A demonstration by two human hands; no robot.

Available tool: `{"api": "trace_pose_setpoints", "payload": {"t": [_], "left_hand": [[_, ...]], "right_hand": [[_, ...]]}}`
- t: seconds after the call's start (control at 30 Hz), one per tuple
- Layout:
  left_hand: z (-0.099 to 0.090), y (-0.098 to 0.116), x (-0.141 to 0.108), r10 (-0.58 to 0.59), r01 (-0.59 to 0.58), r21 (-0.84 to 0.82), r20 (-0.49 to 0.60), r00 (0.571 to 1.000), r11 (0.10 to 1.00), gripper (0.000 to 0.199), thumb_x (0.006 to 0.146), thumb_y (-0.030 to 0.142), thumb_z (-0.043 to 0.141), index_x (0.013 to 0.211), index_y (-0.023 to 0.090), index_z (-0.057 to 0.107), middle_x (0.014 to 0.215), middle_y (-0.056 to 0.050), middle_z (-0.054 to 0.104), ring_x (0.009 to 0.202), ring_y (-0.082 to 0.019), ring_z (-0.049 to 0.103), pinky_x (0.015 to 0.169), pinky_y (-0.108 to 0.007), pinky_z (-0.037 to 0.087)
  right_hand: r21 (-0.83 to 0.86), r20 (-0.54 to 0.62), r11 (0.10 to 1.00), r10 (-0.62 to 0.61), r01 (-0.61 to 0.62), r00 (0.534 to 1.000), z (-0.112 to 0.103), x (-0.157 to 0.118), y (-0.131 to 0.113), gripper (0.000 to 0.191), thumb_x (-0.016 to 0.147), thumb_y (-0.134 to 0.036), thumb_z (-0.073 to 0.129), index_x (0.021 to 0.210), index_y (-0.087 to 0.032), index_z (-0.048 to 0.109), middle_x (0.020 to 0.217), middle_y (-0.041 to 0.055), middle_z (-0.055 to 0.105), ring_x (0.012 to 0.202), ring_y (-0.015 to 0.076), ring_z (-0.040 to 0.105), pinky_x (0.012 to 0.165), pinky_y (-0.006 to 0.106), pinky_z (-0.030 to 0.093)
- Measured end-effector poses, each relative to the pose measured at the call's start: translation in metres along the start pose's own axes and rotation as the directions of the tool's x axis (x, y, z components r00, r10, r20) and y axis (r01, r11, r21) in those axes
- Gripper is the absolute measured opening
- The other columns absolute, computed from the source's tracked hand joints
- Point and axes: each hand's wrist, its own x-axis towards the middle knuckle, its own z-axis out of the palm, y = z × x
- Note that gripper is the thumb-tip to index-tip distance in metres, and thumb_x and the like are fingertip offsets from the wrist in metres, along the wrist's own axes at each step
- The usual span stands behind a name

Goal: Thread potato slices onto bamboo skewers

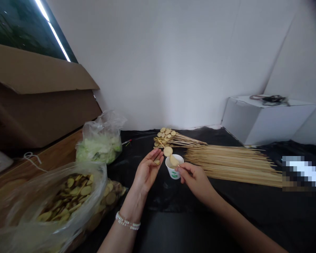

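The right hand (193,176) pinches a pale slice (174,160) between thumb and fingers, right over the mouth of a white paper cup (174,173). Just to the left, the left hand (147,169) is turned palm up, fingers loosely extended, with a second slice (157,162) against them; I can't tell whether the thumb clamps it or it merely lies there. A round slice (168,151) shows just beyond the cup's rim, and past it is a pile of skewered slices (166,134), their sticks pointing rightward.

The pale slice blocks part of the cup's inside, and the right hand's curled fingers could be hiding a stick. A pixelated patch covers the far end of the stick bundle (231,163); the big bag of slices (101,184) runs off at lower left.

Black sheet (173,225) spreads between the forearms. The stick bundle crowds the right hand, bags line the left side, and a white wall (158,63) closes the back.
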Motion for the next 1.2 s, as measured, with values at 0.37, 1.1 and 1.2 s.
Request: {"api": "trace_pose_setpoints", "payload": {"t": [0.37, 1.1, 1.2], "left_hand": [[-0.001, 0.000, 0.002, -0.084, 0.081, -0.061, -0.045, 0.995, 0.995, 0.041, 0.079, -0.003, 0.048, 0.118, 0.006, 0.055, 0.112, -0.020, 0.064, 0.107, -0.024, 0.061, 0.095, -0.034, 0.049], [0.004, -0.002, -0.004, -0.311, 0.291, -0.297, -0.022, 0.950, 0.909, 0.025, 0.090, 0.015, 0.040, 0.071, 0.012, 0.057, 0.106, -0.016, 0.066, 0.101, -0.024, 0.063, 0.076, -0.036, 0.055], [0.016, -0.009, -0.015, -0.356, 0.376, -0.242, 0.123, 0.927, 0.895, 0.025, 0.090, 0.015, 0.038, 0.075, 0.011, 0.058, 0.119, -0.017, 0.061, 0.114, -0.026, 0.056, 0.086, -0.038, 0.052]], "right_hand": [[0.014, 0.015, 1.000, 0.004, -0.005, 1.000, 0.001, -0.001, 0.000, 0.028, 0.086, -0.037, 0.047, 0.081, -0.017, 0.066, 0.054, -0.0032, 0.054, 0.051, 0.0105, 0.048, 0.052, 0.022, 0.033], [0.086, 0.000, 0.996, -0.019, 0.019, 1.000, 0.005, -0.001, 0.003, 0.019, 0.079, -0.034, 0.058, 0.085, -0.019, 0.066, 0.062, -0.0025, 0.059, 0.054, 0.0106, 0.051, 0.054, 0.022, 0.038], [0.065, -0.063, 0.996, -0.058, 0.062, 0.996, 0.006, -0.003, -0.001, 0.018, 0.074, -0.030, 0.063, 0.087, -0.019, 0.067, 0.063, -0.0032, 0.058, 0.055, 0.0099, 0.048, 0.054, 0.021, 0.036]]}}
